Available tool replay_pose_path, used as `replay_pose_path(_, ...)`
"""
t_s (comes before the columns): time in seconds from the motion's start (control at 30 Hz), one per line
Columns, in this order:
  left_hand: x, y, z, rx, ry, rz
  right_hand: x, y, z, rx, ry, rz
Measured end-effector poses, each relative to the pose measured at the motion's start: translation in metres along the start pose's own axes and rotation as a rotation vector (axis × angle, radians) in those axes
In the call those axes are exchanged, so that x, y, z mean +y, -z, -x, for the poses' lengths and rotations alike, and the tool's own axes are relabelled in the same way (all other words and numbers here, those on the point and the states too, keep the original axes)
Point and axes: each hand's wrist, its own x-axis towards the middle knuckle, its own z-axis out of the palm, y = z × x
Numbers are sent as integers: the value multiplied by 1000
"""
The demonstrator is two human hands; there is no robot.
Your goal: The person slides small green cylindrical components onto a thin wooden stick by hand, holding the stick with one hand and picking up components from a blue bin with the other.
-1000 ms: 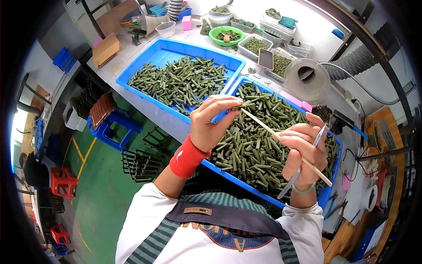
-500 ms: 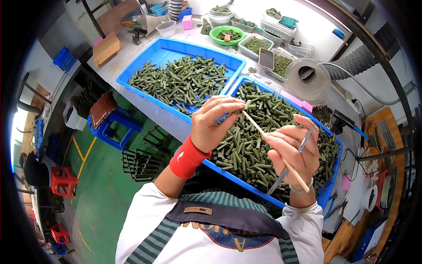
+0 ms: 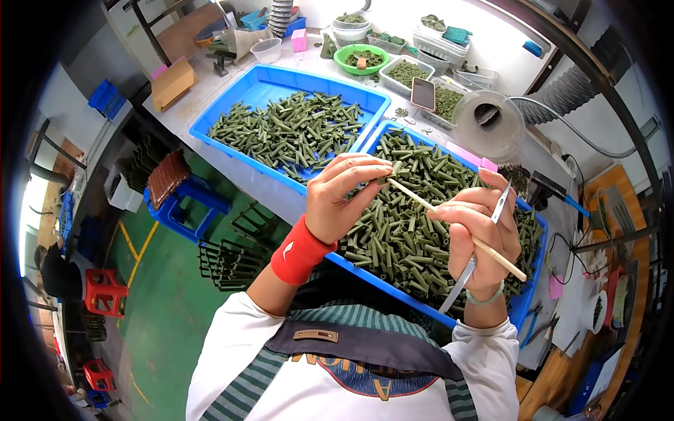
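Observation:
Over the near blue tray (image 3: 525, 309), heaped with short dark-green tube-like pieces (image 3: 393, 238), both my hands are raised. My left hand (image 3: 344, 193), with a red wristband, pinches one small green piece (image 3: 396, 168) between thumb and fingers. A thin pale wooden stick (image 3: 504, 262) slants from my right hand (image 3: 481, 235) to that piece; its tip meets the piece at my left fingertips, and whether it enters cannot be seen. The same right hand also keeps a flat, narrow metal tool (image 3: 458, 288) between its fingers, crossing the stick.
A second blue tray (image 3: 270, 76) with more green pieces stands beyond, at the left. Behind are a green bowl (image 3: 344, 64), clear tubs (image 3: 406, 73), a phone (image 3: 423, 93) and a clear hood on a hose (image 3: 489, 121). Pliers (image 3: 546, 330) lie at the right.
My right hand has turned and shifted slightly right, swinging the stick's rear end up and to the right. The metal tool has tilted with it. My left hand holds its place.

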Motion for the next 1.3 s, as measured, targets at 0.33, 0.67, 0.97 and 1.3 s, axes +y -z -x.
replay_pose_path(0.33, 12, 5, 4, 1, 29, -18, -11, 8, -3, -9, 4, 28)
replay_pose_path(0.67, 36, 9, 7, -21, -41, -150, -23, 17, -4, -25, 17, -2)
replay_pose_path(0.97, 57, 15, 22, 16, -30, -168, -44, 26, -7, -127, 120, 1)
replay_pose_path(1.3, 72, 26, 31, 29, -25, -200, -54, 25, -3, -45, 145, -29)
